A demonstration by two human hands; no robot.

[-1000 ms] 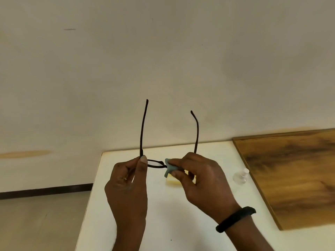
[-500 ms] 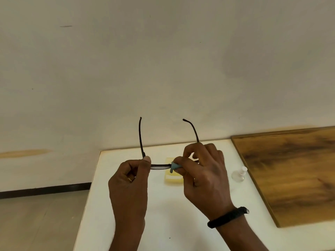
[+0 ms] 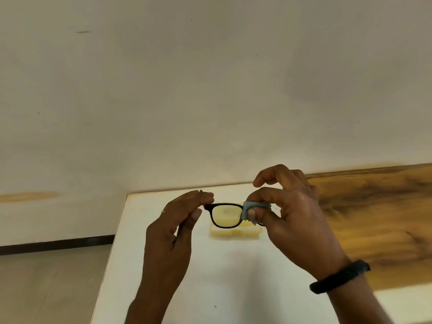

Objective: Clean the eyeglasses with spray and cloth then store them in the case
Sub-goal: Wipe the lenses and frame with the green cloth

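Black-framed eyeglasses [image 3: 225,215] are held above the white table, lenses facing me. My left hand [image 3: 177,220] pinches the frame's left corner. My right hand [image 3: 289,218] presses a small blue-grey cloth [image 3: 253,210] around the right lens, which the cloth and fingers hide. A pale yellow case [image 3: 233,233] lies on the table right behind and below the glasses. The spray bottle is out of sight, behind my right hand.
The white table [image 3: 222,277] has its left edge near my left wrist, with floor beyond. A brown wooden board [image 3: 378,218] lies on the table's right side. A plain wall stands close behind.
The glasses tipped from temples-up to lenses facing me and sank closer to the case. My right hand shifted with the cloth onto the right lens. The bottle became hidden.
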